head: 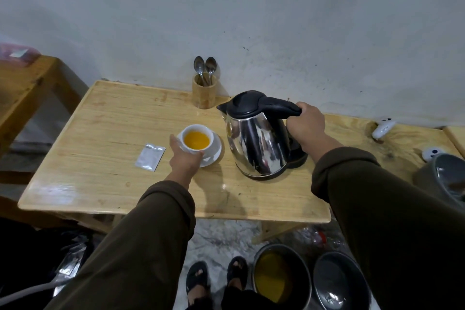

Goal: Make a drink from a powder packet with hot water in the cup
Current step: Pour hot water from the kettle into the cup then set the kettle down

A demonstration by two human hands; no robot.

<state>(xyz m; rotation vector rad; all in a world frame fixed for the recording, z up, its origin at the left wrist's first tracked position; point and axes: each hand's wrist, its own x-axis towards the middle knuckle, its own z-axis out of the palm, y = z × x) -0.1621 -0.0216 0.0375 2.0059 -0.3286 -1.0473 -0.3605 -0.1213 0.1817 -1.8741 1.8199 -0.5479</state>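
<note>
While two hands hold one cup and one kettle, two spoons stand behind.

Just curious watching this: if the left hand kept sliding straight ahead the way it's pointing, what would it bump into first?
It already cups the cup; the left hand would push that, and beyond it probably the spoon holder, though depth is uncertain.

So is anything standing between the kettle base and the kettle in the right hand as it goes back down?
Nothing visible does. The right hand grips the handle of the steel kettle with a black lid, tilted partly over its black base. The white cup of orange drink, held by the left hand, sits off to its left.
</note>
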